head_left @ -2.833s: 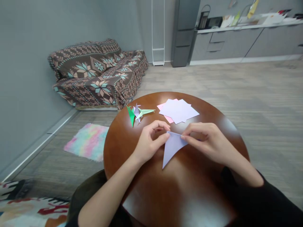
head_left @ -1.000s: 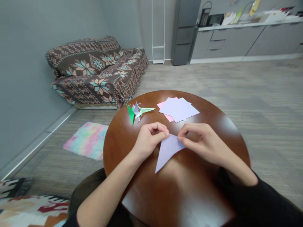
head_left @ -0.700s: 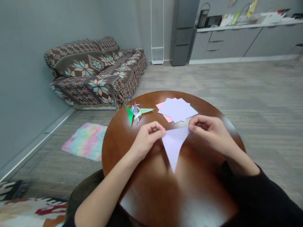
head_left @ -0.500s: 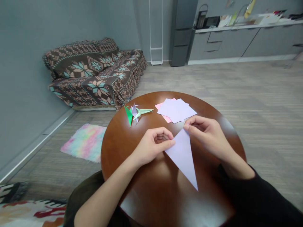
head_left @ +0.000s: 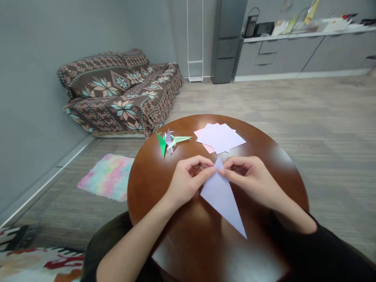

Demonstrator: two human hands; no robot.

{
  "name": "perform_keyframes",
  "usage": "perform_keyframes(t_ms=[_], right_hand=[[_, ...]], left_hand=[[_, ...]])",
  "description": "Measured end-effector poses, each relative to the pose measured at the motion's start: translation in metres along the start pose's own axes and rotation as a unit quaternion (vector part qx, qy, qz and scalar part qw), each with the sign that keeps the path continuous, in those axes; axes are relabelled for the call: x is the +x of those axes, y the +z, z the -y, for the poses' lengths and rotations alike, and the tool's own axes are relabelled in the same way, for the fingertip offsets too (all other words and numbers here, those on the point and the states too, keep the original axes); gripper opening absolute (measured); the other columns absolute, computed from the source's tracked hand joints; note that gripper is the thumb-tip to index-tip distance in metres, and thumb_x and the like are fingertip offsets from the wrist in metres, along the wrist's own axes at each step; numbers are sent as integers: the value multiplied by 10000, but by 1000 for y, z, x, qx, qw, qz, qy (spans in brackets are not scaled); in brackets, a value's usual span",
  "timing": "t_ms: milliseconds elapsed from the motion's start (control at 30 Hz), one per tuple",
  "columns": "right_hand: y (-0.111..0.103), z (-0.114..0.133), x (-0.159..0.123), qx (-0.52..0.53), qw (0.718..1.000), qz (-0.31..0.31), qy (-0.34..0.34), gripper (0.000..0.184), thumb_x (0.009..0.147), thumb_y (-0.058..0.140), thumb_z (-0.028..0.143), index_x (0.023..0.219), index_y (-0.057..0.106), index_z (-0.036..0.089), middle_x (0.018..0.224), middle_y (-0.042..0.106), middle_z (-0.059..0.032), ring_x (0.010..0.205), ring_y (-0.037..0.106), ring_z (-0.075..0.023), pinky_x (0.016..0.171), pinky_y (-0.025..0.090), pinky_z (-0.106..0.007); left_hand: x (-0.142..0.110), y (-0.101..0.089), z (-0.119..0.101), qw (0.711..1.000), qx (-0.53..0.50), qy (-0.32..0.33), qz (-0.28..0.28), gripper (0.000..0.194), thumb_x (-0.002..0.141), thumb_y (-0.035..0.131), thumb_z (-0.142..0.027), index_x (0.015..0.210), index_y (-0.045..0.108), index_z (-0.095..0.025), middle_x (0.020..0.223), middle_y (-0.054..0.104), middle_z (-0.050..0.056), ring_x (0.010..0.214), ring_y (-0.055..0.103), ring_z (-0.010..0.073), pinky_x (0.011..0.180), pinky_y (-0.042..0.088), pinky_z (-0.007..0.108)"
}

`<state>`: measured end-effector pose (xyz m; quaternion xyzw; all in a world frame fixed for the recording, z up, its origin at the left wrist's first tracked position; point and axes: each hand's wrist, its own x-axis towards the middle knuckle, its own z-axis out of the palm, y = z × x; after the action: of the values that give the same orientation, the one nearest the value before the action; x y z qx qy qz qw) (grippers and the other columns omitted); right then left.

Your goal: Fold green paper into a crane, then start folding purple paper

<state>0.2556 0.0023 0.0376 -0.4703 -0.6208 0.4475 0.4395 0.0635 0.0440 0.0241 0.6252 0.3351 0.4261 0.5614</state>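
A lilac paper folded into a triangle point(head_left: 222, 197) lies over the middle of the round brown table point(head_left: 258, 150), its long point aimed toward me and to the right. My left hand point(head_left: 188, 182) pinches its upper left edge. My right hand point(head_left: 251, 180) pinches the top corner, and the two sets of fingertips meet there. Both hands are closed on the paper.
A stack of lilac and pink paper squares point(head_left: 220, 137) lies at the table's far side. Folded paper figures in green and lilac point(head_left: 169, 141) sit at the far left. A patterned sofa point(head_left: 120, 92), a pastel rug point(head_left: 108, 176) and grey cabinets point(head_left: 293, 55) lie beyond.
The triangle has been turned: its long point swung from lower left to lower right. My right hand slid from the right corner back to the top, meeting my left fingertips.
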Motion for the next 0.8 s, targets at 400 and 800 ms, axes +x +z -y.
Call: perform_keyframes(t_ms=[400,800], right_hand=[[7,5,-4,-53,998,18,-25,174,910,662,265,773,726,178,783,747,-25,725,662,-184,674,514,-274],[7,5,-4,-48,998,29,-20,142,905,659,227,796,734,177,786,744,-15,717,656,-168,660,507,-255]], left_hand=[[-1,0,-2,999,-32,-11,9,262,768,837,-379,706,710,-158,655,674,11,531,540,106,538,445,238],[-2,1,-3,999,-32,-2,12,290,784,823,-373,667,672,-154,621,626,-3,519,504,96,510,404,232]])
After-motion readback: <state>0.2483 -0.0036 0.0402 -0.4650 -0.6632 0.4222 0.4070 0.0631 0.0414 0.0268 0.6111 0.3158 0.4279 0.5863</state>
